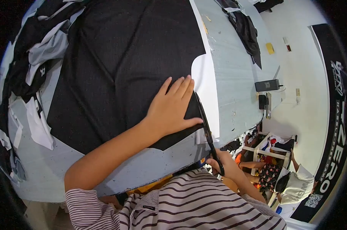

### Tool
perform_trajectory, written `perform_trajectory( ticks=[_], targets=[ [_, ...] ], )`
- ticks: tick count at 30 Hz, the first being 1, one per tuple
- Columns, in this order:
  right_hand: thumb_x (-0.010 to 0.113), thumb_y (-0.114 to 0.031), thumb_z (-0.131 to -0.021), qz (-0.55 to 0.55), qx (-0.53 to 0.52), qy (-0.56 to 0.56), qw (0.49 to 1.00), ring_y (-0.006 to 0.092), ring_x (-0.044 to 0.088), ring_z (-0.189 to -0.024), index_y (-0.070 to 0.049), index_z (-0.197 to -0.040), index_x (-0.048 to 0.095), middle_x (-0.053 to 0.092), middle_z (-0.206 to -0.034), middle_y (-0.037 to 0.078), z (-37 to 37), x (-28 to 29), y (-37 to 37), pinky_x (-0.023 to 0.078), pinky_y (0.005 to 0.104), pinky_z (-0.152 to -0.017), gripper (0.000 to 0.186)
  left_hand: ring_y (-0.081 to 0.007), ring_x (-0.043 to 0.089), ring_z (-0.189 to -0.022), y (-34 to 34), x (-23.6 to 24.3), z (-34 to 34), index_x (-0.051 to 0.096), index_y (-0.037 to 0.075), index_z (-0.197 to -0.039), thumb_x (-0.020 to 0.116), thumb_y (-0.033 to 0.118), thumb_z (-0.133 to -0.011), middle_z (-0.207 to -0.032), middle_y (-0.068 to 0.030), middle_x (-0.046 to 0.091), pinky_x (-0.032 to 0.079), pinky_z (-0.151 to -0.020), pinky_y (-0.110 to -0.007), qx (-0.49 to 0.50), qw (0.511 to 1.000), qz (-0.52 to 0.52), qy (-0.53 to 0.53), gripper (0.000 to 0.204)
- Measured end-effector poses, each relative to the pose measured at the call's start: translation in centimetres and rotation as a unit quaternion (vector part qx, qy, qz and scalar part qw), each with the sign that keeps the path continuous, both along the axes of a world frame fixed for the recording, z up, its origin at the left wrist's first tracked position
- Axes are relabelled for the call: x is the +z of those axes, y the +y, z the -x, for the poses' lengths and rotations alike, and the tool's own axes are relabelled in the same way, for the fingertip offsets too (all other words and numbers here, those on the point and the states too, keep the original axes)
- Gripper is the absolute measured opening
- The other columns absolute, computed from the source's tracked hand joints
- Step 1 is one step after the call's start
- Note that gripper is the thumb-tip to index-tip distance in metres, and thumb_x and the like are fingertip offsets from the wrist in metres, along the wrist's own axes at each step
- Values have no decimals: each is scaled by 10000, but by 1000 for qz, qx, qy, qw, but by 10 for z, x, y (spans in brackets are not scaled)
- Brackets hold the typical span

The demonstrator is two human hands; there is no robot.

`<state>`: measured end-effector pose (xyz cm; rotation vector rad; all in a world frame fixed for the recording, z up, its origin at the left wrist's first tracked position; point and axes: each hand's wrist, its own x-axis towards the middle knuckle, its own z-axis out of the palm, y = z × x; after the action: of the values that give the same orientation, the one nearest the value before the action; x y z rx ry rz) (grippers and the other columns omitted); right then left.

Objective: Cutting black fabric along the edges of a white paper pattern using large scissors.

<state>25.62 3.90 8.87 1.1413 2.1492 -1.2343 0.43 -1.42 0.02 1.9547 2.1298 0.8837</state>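
Observation:
A large black fabric sheet (131,50) lies spread over the table, with a few soft folds in it. My left hand (171,107) rests flat on its right part, fingers stretched out and thumb pointing right. In my right hand (230,166), at the table's near edge, is a pair of black scissors (206,126). Their blades point away from me along the fabric's right edge, close to my left fingertips. A white sheet (206,78), paper or cloth, shows beside that edge; part of it is hidden under the black fabric.
Black, grey and white cloth pieces (47,50) crowd the pale table (238,80) at left. More dark cloth (245,32) lies at the far right, and a dark box-shaped device (267,85) sits near the right side. Beyond, another person (296,184) is by a white rack (273,147).

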Motion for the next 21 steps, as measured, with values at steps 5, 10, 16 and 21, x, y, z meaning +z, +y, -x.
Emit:
perform_trajectory(
  ticks=[5,10,16,21],
  targets=[
    [548,-518,-885,10,16,-16,1000,241,586,-604,57,-958,529,576,-665,142,15,9,3,459,362,-585,580,-303,249,-1379,1,0,22,367,-32,-1375,577,720,-700,-1451,-185,331,136,-1132,-500,-6,999,-8,46,1032],
    [487,-636,-865,24,36,-53,998,260,597,-617,78,-977,518,586,-691,150,33,13,11,470,368,-603,723,-306,202,-1400,1,-3,24,359,-26,-1384,578,754,-665,-1465,-181,313,97,-1130,-534,-19,998,18,62,1083],
    [497,-639,-860,2,24,-19,1000,239,587,-594,81,-956,514,570,-649,142,40,8,13,467,350,-591,726,-302,198,-1403,0,-3,25,359,-26,-1386,566,768,-660,-1469,-178,308,84,-1131,-537,-17,998,24,64,1096],
    [552,-545,-875,-13,3,-21,1000,207,569,-551,65,-888,537,553,-595,114,40,7,12,445,329,-541,611,-299,202,-1402,0,-2,25,360,-33,-1383,560,777,-656,-1469,-175,309,85,-1130,-538,-19,997,29,70,1106]
  ],
)
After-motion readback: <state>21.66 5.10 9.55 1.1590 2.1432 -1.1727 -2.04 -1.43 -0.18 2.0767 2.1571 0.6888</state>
